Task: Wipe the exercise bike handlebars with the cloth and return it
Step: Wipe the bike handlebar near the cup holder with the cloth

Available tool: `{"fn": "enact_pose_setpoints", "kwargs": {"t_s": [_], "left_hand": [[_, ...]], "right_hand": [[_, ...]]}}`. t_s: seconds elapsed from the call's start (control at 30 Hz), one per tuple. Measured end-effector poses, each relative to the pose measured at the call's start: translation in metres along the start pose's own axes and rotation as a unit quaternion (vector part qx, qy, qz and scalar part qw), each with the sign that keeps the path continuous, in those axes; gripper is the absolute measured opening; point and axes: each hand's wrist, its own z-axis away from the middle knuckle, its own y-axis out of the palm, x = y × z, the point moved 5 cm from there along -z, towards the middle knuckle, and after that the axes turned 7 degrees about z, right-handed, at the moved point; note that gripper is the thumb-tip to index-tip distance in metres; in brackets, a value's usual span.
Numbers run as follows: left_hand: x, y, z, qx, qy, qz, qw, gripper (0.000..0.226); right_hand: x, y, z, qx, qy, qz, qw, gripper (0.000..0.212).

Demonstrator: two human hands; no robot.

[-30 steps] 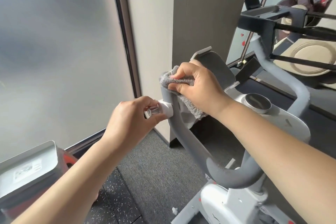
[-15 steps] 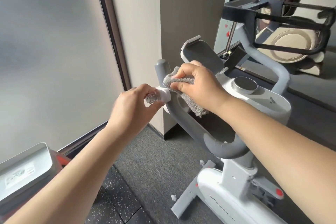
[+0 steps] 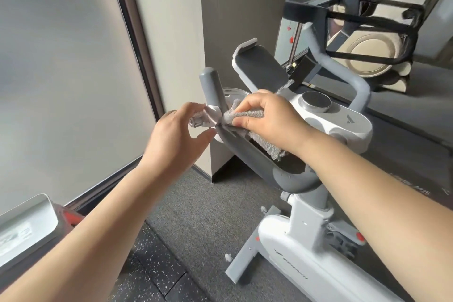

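Pinching the small white knob (image 3: pixel 203 119) that sticks out left of the grey handlebar (image 3: pixel 247 152), my left hand (image 3: pixel 176 140) has thumb and fingers closed around it. Right of that bar, my right hand (image 3: pixel 267 117) clamps the grey cloth (image 3: pixel 245 115) against the handlebar, one end hanging below my palm. Further right sits the bike's white console (image 3: pixel 343 122).
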Motion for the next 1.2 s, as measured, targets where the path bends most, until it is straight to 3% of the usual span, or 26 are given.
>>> {"fn": "enact_pose_setpoints", "kwargs": {"t_s": [0.1, 0.3, 0.47, 0.53, 0.77, 0.83, 0.93, 1.0, 1.2], "left_hand": [[-0.006, 0.003, 0.007, 0.008, 0.031, 0.014, 0.999, 0.047], [-0.006, 0.012, 0.013, 0.006, 0.046, -0.023, 0.999, 0.054], [-0.006, 0.022, 0.014, 0.004, 0.034, -0.056, 0.998, 0.055], [-0.006, 0.025, 0.016, 0.006, 0.026, -0.072, 0.997, 0.055], [-0.021, 0.035, 0.03, -0.019, -0.011, -0.067, 0.998, 0.055], [-0.027, 0.039, 0.035, -0.022, -0.005, -0.082, 0.996, 0.053], [-0.032, 0.042, 0.043, -0.029, -0.002, -0.111, 0.993, 0.047], [-0.037, 0.044, 0.048, -0.025, -0.003, -0.132, 0.991, 0.045], [-0.051, 0.062, 0.06, 0.002, -0.017, -0.173, 0.985, 0.043]], "right_hand": [[-0.004, 0.012, -0.005, 0.02, -0.009, -0.002, 1.0, 0.022], [-0.014, -0.001, 0.023, 0.181, -0.031, 0.039, 0.982, 0.019], [-0.014, 0.005, 0.0, 0.035, -0.035, -0.013, 0.999, 0.014], [-0.018, 0.013, -0.003, 0.056, -0.052, -0.014, 0.997, 0.018], [-0.039, -0.013, 0.036, 0.256, -0.074, 0.018, 0.964, 0.017], [-0.041, -0.014, 0.033, 0.25, -0.068, -0.006, 0.966, 0.014], [-0.037, -0.008, 0.017, 0.13, -0.069, -0.058, 0.987, 0.008], [-0.036, 0.001, 0.013, 0.109, -0.087, -0.06, 0.988, 0.011], [-0.053, -0.014, 0.039, 0.23, -0.156, -0.017, 0.96, 0.019]]}}
